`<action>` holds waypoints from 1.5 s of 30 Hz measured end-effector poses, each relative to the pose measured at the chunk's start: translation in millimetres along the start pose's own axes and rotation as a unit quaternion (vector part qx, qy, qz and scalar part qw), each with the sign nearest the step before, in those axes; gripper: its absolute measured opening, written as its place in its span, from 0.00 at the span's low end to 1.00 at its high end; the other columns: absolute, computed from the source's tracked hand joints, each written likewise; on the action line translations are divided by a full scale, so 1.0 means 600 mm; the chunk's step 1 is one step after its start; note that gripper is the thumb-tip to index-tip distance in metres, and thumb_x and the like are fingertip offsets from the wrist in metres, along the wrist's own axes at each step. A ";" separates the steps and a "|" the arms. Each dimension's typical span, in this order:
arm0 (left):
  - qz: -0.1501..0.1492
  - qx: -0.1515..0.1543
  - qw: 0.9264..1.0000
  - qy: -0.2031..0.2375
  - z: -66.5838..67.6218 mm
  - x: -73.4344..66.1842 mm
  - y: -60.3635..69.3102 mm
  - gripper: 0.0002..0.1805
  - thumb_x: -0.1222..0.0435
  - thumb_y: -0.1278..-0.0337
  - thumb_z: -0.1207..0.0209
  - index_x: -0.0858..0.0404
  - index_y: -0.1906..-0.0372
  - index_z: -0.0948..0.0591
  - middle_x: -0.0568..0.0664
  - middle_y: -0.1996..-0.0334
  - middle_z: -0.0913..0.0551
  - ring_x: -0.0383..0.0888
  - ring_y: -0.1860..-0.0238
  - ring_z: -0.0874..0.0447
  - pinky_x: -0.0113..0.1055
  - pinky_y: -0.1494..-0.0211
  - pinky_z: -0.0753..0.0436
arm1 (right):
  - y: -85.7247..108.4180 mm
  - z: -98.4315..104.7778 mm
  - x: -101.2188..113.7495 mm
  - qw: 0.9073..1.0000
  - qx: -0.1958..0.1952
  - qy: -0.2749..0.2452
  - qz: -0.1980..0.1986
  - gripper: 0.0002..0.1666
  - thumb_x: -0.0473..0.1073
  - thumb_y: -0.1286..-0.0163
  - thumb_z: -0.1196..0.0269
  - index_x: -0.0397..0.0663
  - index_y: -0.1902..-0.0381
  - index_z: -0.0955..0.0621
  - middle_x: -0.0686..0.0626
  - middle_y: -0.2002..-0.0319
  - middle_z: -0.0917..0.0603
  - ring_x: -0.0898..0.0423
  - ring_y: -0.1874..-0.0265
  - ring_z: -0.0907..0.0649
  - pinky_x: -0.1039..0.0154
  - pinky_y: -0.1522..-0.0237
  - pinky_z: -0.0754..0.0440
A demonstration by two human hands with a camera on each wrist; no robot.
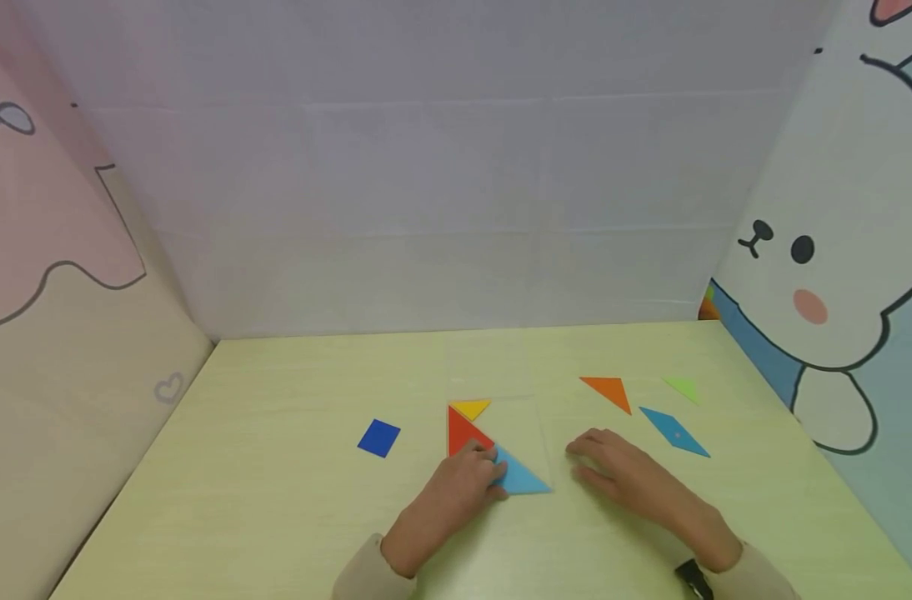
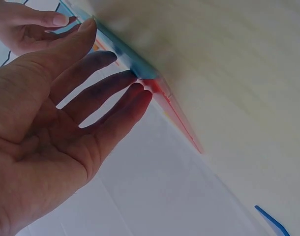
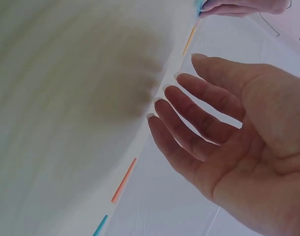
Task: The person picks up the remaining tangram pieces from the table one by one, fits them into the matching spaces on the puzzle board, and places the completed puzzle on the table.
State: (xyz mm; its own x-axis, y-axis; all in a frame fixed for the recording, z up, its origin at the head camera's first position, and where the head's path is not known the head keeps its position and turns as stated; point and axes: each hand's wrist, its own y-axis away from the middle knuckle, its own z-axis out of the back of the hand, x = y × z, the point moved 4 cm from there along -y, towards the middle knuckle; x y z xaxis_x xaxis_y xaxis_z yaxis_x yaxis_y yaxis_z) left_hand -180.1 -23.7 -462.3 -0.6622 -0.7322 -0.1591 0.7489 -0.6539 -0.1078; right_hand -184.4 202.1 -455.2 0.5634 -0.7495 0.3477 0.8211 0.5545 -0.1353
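Note:
My left hand (image 1: 463,483) rests its fingertips on the tangram pieces, at the light blue triangle (image 1: 519,477) and the red triangle (image 1: 463,427). In the left wrist view its fingers are extended and slightly bent against the pieces' edges. A small yellow triangle (image 1: 471,408) lies along the red one's upper side. These pieces sit within a faint, see-through square outline (image 1: 540,429). To the right of that outline, my right hand (image 1: 621,471) hovers low over the table, holding nothing, its fingers spread loosely in the right wrist view.
A dark blue square (image 1: 378,438) lies left of the outline. On the right are an orange triangle (image 1: 610,392), a blue parallelogram (image 1: 674,432) and a pale green triangle (image 1: 683,388). The pale yellow table (image 1: 276,508) meets a white backdrop (image 1: 426,208) behind, with printed side panels.

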 end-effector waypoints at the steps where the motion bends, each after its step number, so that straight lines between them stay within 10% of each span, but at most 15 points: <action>1: 0.000 0.001 1.000 -0.001 0.000 0.000 0.000 0.13 0.58 0.43 0.27 0.58 0.55 0.10 0.48 0.56 0.11 0.42 0.56 0.21 0.26 0.55 0.20 | 0.000 0.001 -0.001 1.000 -0.004 0.003 -0.003 0.12 0.38 0.29 0.32 0.45 0.49 0.15 0.50 0.52 0.15 0.50 0.53 0.17 0.51 0.50 0.16; 20: 0.000 -0.004 1.000 -0.006 0.001 0.000 -0.001 0.15 0.58 0.42 0.27 0.59 0.53 0.10 0.49 0.56 0.11 0.43 0.53 0.19 0.28 0.52 0.18 | 0.007 0.026 -0.032 0.992 -0.091 0.008 -0.089 0.11 0.38 0.34 0.28 0.43 0.54 0.14 0.50 0.57 0.13 0.52 0.60 0.15 0.52 0.58 0.16; 45: 0.001 -0.001 1.000 0.007 -0.001 -0.002 0.002 0.13 0.58 0.41 0.28 0.60 0.56 0.11 0.49 0.56 0.12 0.43 0.54 0.19 0.28 0.53 0.19 | 0.018 0.041 -0.070 0.981 -0.110 -0.023 -0.161 0.13 0.38 0.33 0.28 0.36 0.56 0.18 0.47 0.64 0.15 0.49 0.66 0.16 0.51 0.64 0.16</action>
State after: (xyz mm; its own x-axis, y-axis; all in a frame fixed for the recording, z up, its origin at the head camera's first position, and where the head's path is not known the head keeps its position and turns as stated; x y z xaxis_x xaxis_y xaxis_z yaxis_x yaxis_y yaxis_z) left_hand -178.6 -23.3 -462.7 -0.6605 -0.7307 -0.1727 0.7501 -0.6522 -0.1095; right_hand -201.2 248.3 -448.6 0.2715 -0.8527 0.4462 0.9584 0.1972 -0.2064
